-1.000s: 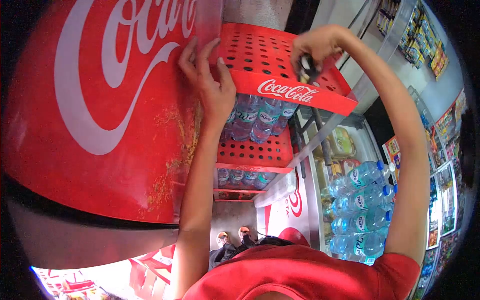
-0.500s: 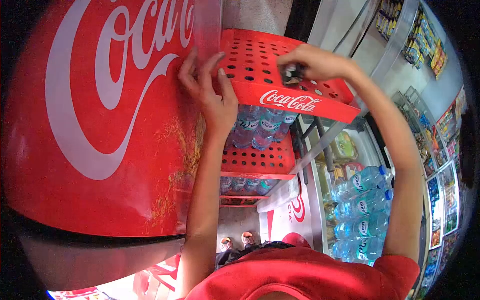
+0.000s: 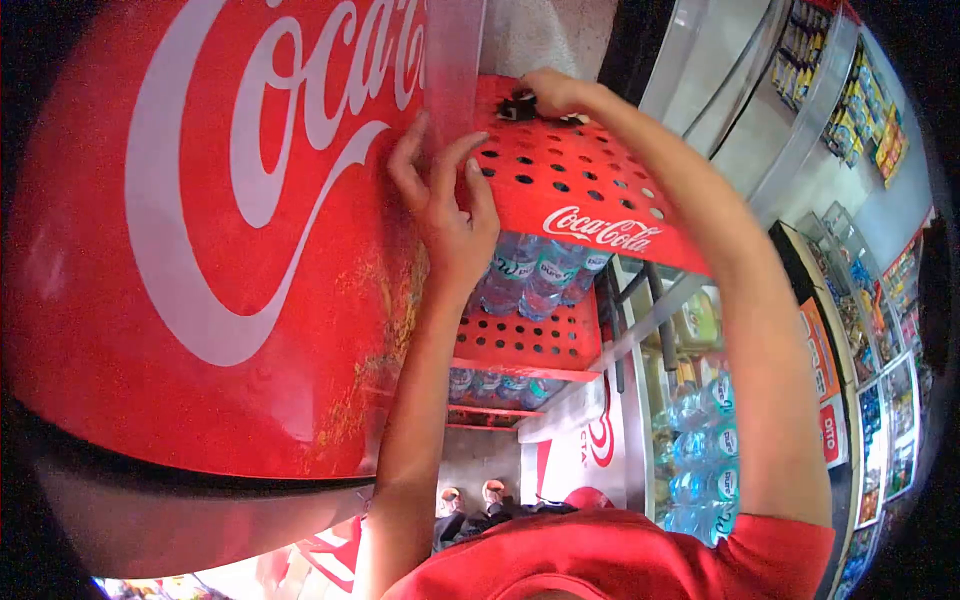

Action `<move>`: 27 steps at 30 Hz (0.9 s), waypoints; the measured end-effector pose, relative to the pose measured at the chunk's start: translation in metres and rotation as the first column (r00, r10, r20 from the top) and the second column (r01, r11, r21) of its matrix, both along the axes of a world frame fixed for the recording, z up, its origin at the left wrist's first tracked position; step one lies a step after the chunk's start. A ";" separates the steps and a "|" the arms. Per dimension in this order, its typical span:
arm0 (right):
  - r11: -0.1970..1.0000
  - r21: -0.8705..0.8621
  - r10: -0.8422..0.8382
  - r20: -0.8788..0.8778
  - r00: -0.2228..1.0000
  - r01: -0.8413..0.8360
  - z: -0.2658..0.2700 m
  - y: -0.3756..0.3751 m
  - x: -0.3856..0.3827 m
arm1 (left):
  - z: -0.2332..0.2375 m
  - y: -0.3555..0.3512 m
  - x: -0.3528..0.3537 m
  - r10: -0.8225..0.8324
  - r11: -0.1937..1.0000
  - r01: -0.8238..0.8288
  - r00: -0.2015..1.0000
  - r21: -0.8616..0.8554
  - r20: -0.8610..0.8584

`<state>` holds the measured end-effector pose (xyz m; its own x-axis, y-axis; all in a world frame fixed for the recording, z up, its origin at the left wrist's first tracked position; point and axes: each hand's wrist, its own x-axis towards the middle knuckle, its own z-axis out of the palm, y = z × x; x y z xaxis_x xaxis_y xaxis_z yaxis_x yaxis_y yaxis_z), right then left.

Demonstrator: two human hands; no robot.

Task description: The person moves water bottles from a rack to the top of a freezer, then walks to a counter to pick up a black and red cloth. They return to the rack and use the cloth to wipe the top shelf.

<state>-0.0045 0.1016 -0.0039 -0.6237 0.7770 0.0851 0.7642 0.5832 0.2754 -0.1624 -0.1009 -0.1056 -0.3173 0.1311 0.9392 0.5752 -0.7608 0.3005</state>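
Observation:
My left hand [image 3: 455, 205] has its fingers spread, resting against the upright post [image 3: 452, 70] at the left side of the red Coca-Cola rack [image 3: 600, 228]. It holds nothing that I can see. At the back of the rack's perforated top shelf [image 3: 535, 150], my right hand [image 3: 553, 92] is closed on a crumpled black cloth [image 3: 517, 107], which lies against the red surface. Part of the cloth is hidden under the fingers. Below this shelf stand several water bottles [image 3: 548, 278] with pale labels.
A large red Coca-Cola panel [image 3: 290, 390], worn near its right edge, stands close on my left. A glass-topped freezer [image 3: 590, 440] is at the lower right, with several blue-capped bottles [image 3: 705, 445] behind my right arm. Snack packets [image 3: 860, 105] hang at the far right.
My right hand has moved with the black cloth from near the front of the top shelf to its back left. My left hand stays at the post while the view shifts slightly.

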 end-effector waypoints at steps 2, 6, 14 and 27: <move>0.973 -0.008 0.228 -0.045 0.973 -0.229 0.011 -0.035 0.017 | 0.000 0.003 0.001 -0.006 1.000 0.006 1.000 0.006 0.007; 0.966 -0.256 0.049 0.067 0.997 -0.031 0.037 -0.119 0.036 | 0.000 0.000 0.003 -0.012 1.000 0.012 1.000 0.017 0.025; 0.975 0.180 0.106 0.131 0.986 -0.128 0.060 -0.032 0.004 | -0.002 0.002 0.002 -0.011 1.000 0.011 0.999 0.011 0.030; 0.989 0.031 0.145 -0.282 0.948 -0.142 -0.006 0.052 0.029 | -0.004 0.003 -0.002 -0.034 0.998 0.033 0.999 -0.055 -0.016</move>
